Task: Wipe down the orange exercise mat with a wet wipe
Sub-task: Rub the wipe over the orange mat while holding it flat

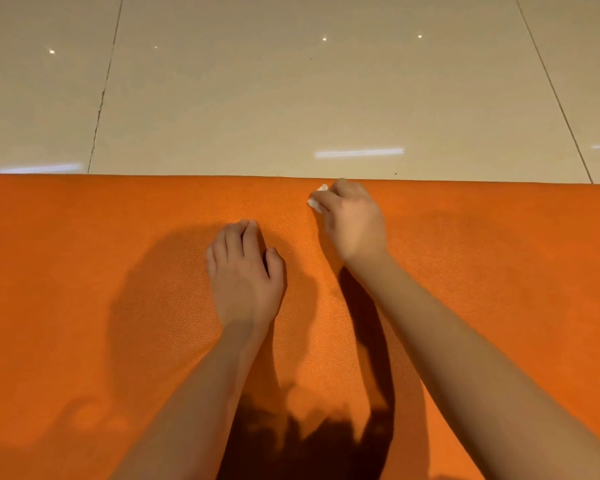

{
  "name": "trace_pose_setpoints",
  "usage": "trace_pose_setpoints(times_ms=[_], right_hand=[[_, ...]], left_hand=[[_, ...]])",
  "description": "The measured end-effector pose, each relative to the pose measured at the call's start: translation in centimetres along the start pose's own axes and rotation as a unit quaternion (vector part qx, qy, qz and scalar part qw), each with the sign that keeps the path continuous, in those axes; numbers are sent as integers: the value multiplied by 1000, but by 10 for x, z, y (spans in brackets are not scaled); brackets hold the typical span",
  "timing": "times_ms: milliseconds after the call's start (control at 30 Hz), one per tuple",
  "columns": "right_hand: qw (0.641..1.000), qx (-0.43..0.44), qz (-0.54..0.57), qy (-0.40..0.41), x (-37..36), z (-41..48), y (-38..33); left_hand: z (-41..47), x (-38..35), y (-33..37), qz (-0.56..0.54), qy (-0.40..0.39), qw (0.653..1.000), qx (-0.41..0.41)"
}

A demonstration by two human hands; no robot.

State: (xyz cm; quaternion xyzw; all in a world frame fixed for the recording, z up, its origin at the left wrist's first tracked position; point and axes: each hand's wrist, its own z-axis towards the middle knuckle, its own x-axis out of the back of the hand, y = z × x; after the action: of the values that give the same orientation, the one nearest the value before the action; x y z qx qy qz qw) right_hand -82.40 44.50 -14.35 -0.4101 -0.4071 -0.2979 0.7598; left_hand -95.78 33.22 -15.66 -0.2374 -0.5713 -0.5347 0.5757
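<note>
The orange exercise mat [84, 271] fills the lower part of the view, its far edge running across the middle. My right hand [354, 220] is close to that far edge, fingers curled round a small white wet wipe [315, 199] that peeks out on the left of the fingers and lies against the mat. My left hand [245, 268] rests flat on the mat to the left and nearer to me, fingers straight and together, holding nothing.
Beyond the mat's far edge lies a glossy beige tiled floor [291, 81] with dark grout lines and light reflections. Shadows of my arms and head fall on the mat near me.
</note>
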Motion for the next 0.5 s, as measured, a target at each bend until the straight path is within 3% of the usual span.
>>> trace_pose_setpoints(times_ms=[67,233,300,400,500], right_hand=[[999,28,-33,1,3,6,14],[984,-130,-80,89,0,20,16],[993,-99,-37,55,-11,16,-8],[999,41,-11,-21,-15,12,-25],[998,29,-49,-17,-6,24,-14]], left_hand=[[1,0,0,0,-6,1000,1],[3,0,-4,1,-11,1000,0],[3,0,-4,1,-14,1000,3],[5,0,-4,-5,-9,1000,4],[4,0,-6,-21,-16,1000,9]])
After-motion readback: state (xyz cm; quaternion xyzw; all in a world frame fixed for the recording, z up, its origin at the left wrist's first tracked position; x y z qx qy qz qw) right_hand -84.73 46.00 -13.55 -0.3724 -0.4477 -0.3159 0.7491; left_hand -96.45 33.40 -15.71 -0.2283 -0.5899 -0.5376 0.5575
